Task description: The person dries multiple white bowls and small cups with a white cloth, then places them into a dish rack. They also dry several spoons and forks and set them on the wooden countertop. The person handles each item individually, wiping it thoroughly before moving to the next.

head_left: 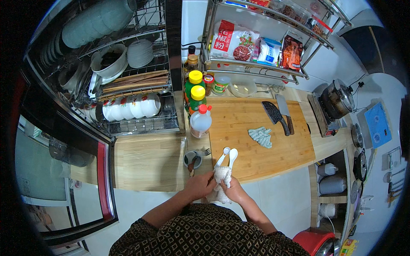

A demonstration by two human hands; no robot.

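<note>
My left hand [200,185] and my right hand [233,191] meet before my body at the counter's edge, both gripping a white textured cloth [221,184]. Out of the cloth's top stick two white plastic spoons: a measuring spoon [225,151] with a small round bowl on the left, and a longer-bowled spoon [233,154] on the right. Their handles are hidden in the cloth. Beyond them lies a bamboo cutting board [237,128] with a crumpled green-and-white cloth [261,136], a black-bladed cleaver [272,112] and a steel cleaver [282,105] with a wooden handle.
Left of my hands, a grey cup [193,159] stands by a fork [205,152]. A red-capped plastic jug [200,121] and yellow-capped bottles [196,93] line the board's left edge. A dish rack [144,123] is at left; a pot [337,99] sits on a stove at right.
</note>
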